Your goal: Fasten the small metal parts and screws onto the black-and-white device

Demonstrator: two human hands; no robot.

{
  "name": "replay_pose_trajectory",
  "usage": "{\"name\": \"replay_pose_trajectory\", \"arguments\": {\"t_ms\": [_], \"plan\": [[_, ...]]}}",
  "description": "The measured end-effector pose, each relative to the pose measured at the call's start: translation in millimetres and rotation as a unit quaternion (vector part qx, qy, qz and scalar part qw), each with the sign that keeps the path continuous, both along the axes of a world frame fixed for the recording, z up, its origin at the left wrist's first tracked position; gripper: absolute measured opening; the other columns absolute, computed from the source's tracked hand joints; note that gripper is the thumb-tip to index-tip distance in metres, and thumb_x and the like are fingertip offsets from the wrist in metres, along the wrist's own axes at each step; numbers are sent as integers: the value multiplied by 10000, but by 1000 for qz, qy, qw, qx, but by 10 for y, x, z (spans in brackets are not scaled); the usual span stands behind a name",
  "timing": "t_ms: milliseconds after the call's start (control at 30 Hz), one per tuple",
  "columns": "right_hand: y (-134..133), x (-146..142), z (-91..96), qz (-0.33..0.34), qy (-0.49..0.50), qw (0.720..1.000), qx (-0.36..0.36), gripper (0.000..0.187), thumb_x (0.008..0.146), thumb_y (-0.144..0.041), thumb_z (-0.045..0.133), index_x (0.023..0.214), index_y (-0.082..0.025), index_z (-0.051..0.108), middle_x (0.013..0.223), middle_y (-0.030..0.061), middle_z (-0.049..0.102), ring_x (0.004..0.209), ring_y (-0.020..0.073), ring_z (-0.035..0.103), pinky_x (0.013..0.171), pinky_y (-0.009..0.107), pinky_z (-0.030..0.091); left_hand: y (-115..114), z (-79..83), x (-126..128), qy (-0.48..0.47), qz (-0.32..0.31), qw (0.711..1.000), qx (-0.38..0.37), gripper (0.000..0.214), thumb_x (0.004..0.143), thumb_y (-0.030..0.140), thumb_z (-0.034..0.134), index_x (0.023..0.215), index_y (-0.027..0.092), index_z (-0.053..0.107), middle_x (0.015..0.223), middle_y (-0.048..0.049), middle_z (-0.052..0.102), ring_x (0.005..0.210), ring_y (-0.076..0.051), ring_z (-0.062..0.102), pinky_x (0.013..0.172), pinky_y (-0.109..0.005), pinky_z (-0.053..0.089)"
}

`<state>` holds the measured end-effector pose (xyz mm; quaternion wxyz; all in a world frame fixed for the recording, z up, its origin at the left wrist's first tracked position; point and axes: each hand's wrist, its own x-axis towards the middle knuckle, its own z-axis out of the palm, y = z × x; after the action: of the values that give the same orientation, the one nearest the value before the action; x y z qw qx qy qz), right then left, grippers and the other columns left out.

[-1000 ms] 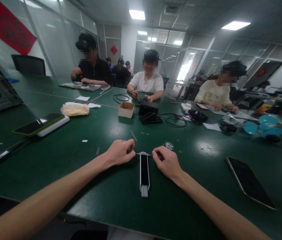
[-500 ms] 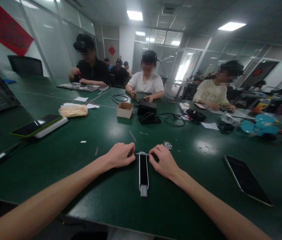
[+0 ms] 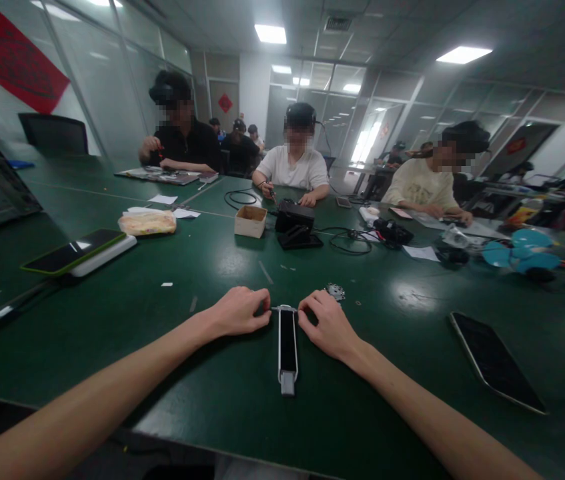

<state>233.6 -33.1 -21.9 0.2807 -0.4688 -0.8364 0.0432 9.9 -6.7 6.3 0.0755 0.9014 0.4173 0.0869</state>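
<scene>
A slim device point(image 3: 287, 343) with a black face, white edges and a grey plug-like end lies on the green table, its plug end towards me. Across its far end runs a thin grey strip point(image 3: 285, 309), too small to identify. My left hand point(image 3: 242, 311) is closed in a pinch at the strip's left end. On the other side, my right hand point(image 3: 327, 322) pinches close to its right end, fingertips beside the device. Just beyond my right hand lies a small silvery perforated metal part point(image 3: 335, 291).
A phone point(image 3: 497, 361) lies at right, another green-edged phone point(image 3: 75, 252) at left on a white block. Farther off are a small open box point(image 3: 251, 221), a black stand point(image 3: 298, 227), cables and a blue-bladed fan part point(image 3: 525, 250). Several people sit working around the table.
My hands and the device stay in nearly the same place. Across the table, the person in white has shifted a hand slightly beside the black stand.
</scene>
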Motion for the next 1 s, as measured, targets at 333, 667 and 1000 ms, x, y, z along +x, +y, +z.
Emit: {"name": "replay_pose_trajectory", "arguments": {"t_ms": [333,667,1000], "plan": [[-1,3,15,3,1,1000,-11,109,879,-175,514,804,-165,593,853,73,598,802,195,522,740,352,454,13,-34,4,-14,-8,1000,-8,145,870,288,530,921,179,611,632,18,617,548,-148,583,540,-233,384],[2,-3,9,0,-11,1000,-13,106,878,-169,521,799,-171,592,851,65,595,797,189,529,725,336,452,20,-21,-18,6,-1,1000,2,152,859,298,542,943,186,601,630,19,616,551,-156,582,537,-239,376],[7,3,4,2,-5,1000,-14,98,873,-167,530,802,-162,597,852,69,596,812,195,518,752,347,443,5,-3,-21,-13,-12,1000,1,122,829,227,501,922,183,567,604,34,584,543,-143,572,544,-236,389]]}}
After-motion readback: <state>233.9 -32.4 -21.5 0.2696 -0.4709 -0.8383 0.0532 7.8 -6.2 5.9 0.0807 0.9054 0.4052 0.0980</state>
